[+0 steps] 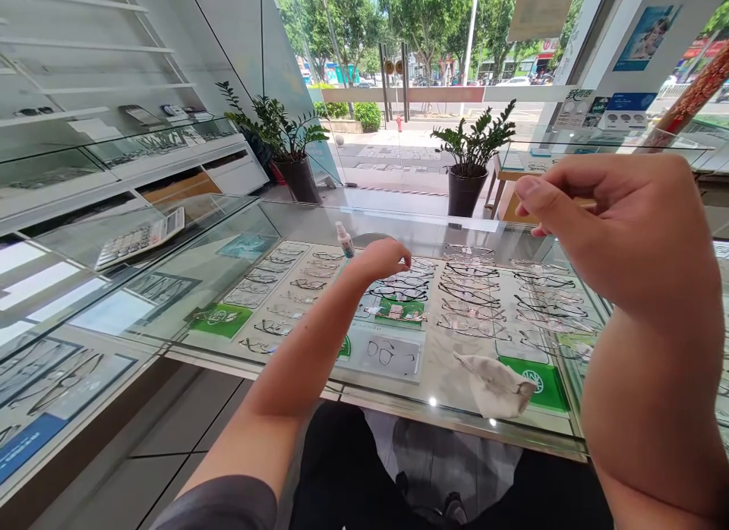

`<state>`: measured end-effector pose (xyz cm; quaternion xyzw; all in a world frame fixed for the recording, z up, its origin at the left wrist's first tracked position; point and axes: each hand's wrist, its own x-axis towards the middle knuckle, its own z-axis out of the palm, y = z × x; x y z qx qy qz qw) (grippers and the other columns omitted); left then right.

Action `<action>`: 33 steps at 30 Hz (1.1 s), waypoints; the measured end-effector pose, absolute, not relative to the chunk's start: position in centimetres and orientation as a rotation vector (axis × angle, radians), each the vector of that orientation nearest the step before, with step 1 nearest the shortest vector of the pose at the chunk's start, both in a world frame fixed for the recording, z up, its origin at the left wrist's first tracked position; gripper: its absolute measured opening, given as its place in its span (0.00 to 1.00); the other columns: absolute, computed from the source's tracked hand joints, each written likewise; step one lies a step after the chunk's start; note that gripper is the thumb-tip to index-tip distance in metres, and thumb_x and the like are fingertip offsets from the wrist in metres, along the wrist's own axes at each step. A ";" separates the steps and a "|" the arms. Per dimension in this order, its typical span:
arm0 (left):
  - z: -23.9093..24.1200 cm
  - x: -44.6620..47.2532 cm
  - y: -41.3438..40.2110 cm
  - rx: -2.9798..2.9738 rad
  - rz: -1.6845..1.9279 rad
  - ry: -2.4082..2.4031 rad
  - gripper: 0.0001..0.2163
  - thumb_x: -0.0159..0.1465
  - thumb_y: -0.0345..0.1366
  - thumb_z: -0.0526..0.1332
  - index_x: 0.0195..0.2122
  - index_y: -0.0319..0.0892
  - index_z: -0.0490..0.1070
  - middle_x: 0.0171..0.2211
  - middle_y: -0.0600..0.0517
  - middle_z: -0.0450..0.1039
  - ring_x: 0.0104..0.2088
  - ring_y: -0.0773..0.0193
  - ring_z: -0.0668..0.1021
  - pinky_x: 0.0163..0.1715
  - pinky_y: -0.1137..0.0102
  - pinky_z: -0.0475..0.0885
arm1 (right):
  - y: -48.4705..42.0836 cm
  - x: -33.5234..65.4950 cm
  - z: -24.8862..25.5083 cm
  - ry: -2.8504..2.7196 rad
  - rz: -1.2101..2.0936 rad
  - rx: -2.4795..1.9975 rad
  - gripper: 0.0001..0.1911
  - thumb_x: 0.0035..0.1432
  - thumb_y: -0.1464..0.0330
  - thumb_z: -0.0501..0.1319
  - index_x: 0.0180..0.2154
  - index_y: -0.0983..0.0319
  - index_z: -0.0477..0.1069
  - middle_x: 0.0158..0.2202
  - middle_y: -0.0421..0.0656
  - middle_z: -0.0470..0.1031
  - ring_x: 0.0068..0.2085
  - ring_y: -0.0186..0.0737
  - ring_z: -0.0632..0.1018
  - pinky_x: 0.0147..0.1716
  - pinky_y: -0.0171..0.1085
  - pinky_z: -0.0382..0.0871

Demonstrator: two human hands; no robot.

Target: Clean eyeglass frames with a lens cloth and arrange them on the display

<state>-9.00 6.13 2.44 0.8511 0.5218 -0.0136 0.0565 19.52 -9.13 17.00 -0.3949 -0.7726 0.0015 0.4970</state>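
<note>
My left hand is over the glass counter, palm down, its bent fingers mostly turned out of sight; whatever they hold, if anything, is hidden. A small white spray bottle stands upright just left of it, and part of a grey rounded object shows behind it. My right hand is raised in front of me at the right, thumb against curled fingers, with nothing visible in it. A crumpled pale cloth lies on the counter near its front edge, below and left of my right hand.
Rows of eyeglass frames lie in the glass display counter. A calculator rests on the left side glass. Two potted plants stand beyond the counter, before a glass door. More display cases line the left wall.
</note>
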 end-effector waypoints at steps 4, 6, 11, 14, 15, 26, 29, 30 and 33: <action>2.2 -8.6 6.1 2.588 -0.054 1.579 0.11 0.66 0.38 0.64 0.44 0.48 0.87 0.40 0.45 0.84 0.44 0.51 0.82 0.41 0.65 0.72 | -9.2 19.4 17.0 -1.853 -0.056 -1.045 0.14 0.73 0.60 0.66 0.33 0.55 0.82 0.24 0.36 0.74 0.29 0.39 0.76 0.34 0.42 0.70; 2.1 -8.6 6.1 2.584 -0.050 1.581 0.11 0.66 0.39 0.65 0.44 0.49 0.87 0.40 0.45 0.84 0.43 0.51 0.82 0.39 0.65 0.71 | -9.3 19.5 17.3 -1.883 -0.064 -1.053 0.14 0.73 0.60 0.66 0.33 0.56 0.81 0.22 0.36 0.72 0.27 0.38 0.73 0.31 0.41 0.66; 2.9 -9.6 6.1 2.581 0.149 1.595 0.12 0.67 0.41 0.62 0.44 0.47 0.86 0.40 0.47 0.84 0.38 0.55 0.80 0.36 0.66 0.69 | -10.5 20.1 16.7 -2.159 0.035 -1.108 0.14 0.72 0.56 0.64 0.36 0.55 0.80 0.30 0.38 0.80 0.29 0.39 0.78 0.30 0.41 0.66; 3.7 -10.4 6.1 2.562 0.328 1.684 0.14 0.69 0.42 0.61 0.43 0.44 0.85 0.36 0.46 0.83 0.34 0.56 0.79 0.34 0.65 0.67 | -12.8 21.0 11.8 -2.423 0.027 -1.207 0.15 0.73 0.52 0.61 0.41 0.53 0.80 0.36 0.42 0.83 0.35 0.47 0.82 0.33 0.45 0.71; 4.0 -10.6 6.1 2.556 0.374 1.713 0.14 0.69 0.42 0.60 0.43 0.44 0.85 0.34 0.47 0.82 0.34 0.56 0.78 0.34 0.65 0.67 | -13.8 21.4 9.3 -2.491 -0.014 -1.248 0.16 0.73 0.51 0.60 0.44 0.54 0.80 0.38 0.45 0.84 0.38 0.50 0.83 0.36 0.47 0.73; 4.4 -11.9 6.2 2.441 0.629 1.729 0.11 0.70 0.40 0.62 0.41 0.44 0.84 0.34 0.47 0.81 0.35 0.56 0.77 0.34 0.65 0.65 | -20.6 22.7 -3.6 -2.248 0.156 -1.624 0.18 0.79 0.54 0.51 0.41 0.56 0.72 0.39 0.47 0.79 0.37 0.47 0.80 0.37 0.45 0.74; 4.7 -12.4 6.2 2.400 0.707 1.750 0.10 0.71 0.40 0.62 0.40 0.43 0.83 0.33 0.47 0.80 0.35 0.56 0.76 0.33 0.65 0.64 | -17.1 21.3 1.3 -2.253 0.321 -1.663 0.18 0.78 0.52 0.52 0.43 0.56 0.72 0.33 0.42 0.78 0.30 0.43 0.77 0.31 0.41 0.69; 4.8 -12.5 6.1 2.395 0.752 1.758 0.10 0.71 0.40 0.61 0.40 0.44 0.82 0.32 0.47 0.79 0.34 0.56 0.76 0.32 0.66 0.63 | -15.3 20.4 3.1 -2.288 0.323 -1.643 0.16 0.78 0.54 0.53 0.46 0.56 0.73 0.35 0.42 0.80 0.32 0.43 0.78 0.33 0.41 0.70; 5.3 -12.6 5.8 2.409 0.958 1.761 0.11 0.73 0.41 0.60 0.41 0.44 0.81 0.28 0.49 0.76 0.30 0.58 0.73 0.30 0.65 0.59 | -8.5 16.0 8.2 -2.396 0.131 -1.515 0.14 0.75 0.62 0.56 0.54 0.55 0.77 0.46 0.45 0.85 0.42 0.47 0.82 0.41 0.43 0.71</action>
